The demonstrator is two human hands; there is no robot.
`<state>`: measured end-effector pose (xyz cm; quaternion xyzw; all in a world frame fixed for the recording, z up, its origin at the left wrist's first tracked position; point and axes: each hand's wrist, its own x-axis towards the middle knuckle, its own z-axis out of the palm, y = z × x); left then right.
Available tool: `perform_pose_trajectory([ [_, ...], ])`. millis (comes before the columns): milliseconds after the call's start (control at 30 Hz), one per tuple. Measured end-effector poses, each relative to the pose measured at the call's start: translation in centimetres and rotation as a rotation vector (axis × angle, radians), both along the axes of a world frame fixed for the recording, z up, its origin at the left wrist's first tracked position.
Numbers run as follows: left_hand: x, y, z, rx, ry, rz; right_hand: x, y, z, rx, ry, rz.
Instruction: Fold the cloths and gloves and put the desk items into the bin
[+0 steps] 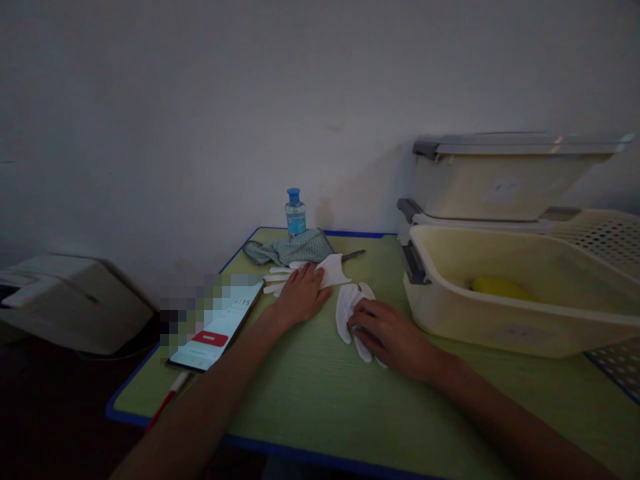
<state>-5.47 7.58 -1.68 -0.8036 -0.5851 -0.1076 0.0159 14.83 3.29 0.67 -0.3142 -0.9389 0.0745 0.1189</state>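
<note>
Box, big and white, is sitting far to the left of the blue-capped bottle. The phone is lying on the green table, left of the bottle and nearer the person, with a red and white cable running from its near end. A grey-green cloth is lying rumpled just in front of the bottle. Nearer than that, a flat white glove is pointing its fingers left, and the left hand is resting on it, fingers stretched out. Nearer and right of the bottle, the right hand is touching a bunched white glove with bent fingers; I cannot tell if it is gripping. Farther right of the bottle, a cream tub is holding something yellow.
</note>
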Motion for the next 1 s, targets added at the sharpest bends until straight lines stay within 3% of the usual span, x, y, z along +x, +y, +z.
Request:
perform_pose_trajectory([
  [167, 0.3, 0.0, 0.6, 0.093, -0.019, 0.040, -0.2, -0.4, -0.1, 0.061, 0.012, 0.036],
  [400, 0.6, -0.4, 1.8, 0.208, -0.402, -0.120, 0.3, -0.2, -0.2, 0.282, 0.253, -0.099],
  [667, 1.6, -0.2, 0.6, -0.134, -0.629, -0.338, 0.6, 0.8, -0.6, 0.102, 0.119, -0.128],
  [867, 1.6, 0.4, 0.3, -0.167, -0.652, -0.357, 0.5, 0.8, -0.6, 0.026, 0.091, -0.155],
  [1000, 1.6, 0.7, -0.1, -0.224, -0.849, -0.354, 0.3, 0.8, -0.5, 0.019, 0.097, -0.185],
])
